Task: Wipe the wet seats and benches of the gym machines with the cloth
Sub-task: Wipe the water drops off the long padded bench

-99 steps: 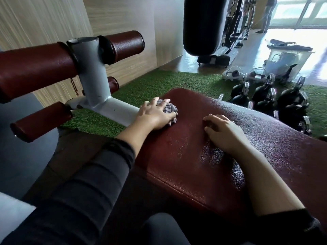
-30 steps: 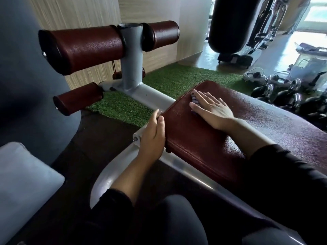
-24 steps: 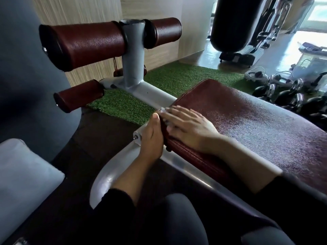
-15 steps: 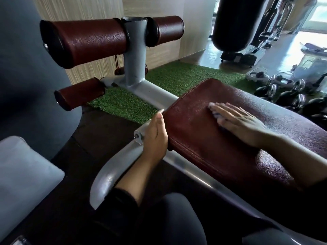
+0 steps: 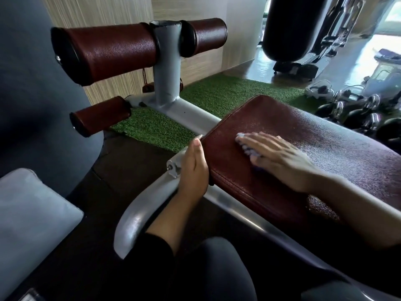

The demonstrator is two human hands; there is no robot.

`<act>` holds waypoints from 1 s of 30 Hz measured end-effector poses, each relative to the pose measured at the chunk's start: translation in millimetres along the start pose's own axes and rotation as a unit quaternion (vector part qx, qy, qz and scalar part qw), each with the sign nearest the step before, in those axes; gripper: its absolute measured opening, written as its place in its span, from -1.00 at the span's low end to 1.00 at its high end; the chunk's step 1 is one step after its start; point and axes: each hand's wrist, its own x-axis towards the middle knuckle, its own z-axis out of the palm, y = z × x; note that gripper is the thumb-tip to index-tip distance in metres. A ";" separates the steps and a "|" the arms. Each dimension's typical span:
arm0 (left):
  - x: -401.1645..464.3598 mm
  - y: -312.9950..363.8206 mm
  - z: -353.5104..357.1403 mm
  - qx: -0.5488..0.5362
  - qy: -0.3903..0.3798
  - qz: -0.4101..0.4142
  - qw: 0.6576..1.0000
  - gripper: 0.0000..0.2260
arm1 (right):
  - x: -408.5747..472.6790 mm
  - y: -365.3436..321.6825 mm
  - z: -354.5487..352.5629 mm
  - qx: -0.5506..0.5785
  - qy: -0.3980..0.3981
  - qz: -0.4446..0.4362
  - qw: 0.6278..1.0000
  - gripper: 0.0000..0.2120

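Observation:
The dark red bench pad (image 5: 325, 148) lies across the right half of the view, beaded with water on its far and right parts. My right hand (image 5: 280, 157) lies flat on it with straight fingers and presses a small pale checked cloth (image 5: 245, 146), which shows only at the fingertips. My left hand (image 5: 193, 170) sits at the pad's left end. Its thumb lies along the pad's edge and its fingers wrap the grey metal frame (image 5: 152, 198).
Red foam rollers (image 5: 112, 51) on a grey post (image 5: 167, 68) rise beyond the bench's end. Green turf (image 5: 227, 94) lies behind, with several kettlebells (image 5: 358, 114) at the right, a black punching bag (image 5: 288, 27) at the back and a grey cushion (image 5: 32, 213) at the near left.
My right hand has swept the cloth to and fro over the pad's left end and is now a little further left than half a second ago. The left hand has stayed on the frame.

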 end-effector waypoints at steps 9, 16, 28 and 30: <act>-6.2 0.6 -0.3 -0.049 -0.013 -0.024 0.998 -0.46 | 79.4 -47.7 19.6 -0.030 0.073 -0.003 0.997 -0.55; -3.8 -2.9 -0.7 -0.023 0.001 -0.022 1.000 -0.20 | 119.7 -27.0 15.3 -0.086 0.059 0.025 0.994 -0.63; -3.6 -1.0 -4.2 0.048 -0.010 0.020 0.999 -0.65 | 117.1 -29.5 10.7 -0.020 0.080 0.039 0.996 -0.63; -1.8 6.2 -8.1 0.109 -0.025 0.023 0.993 -0.80 | 121.2 -25.8 13.1 0.001 0.093 0.068 0.993 -0.63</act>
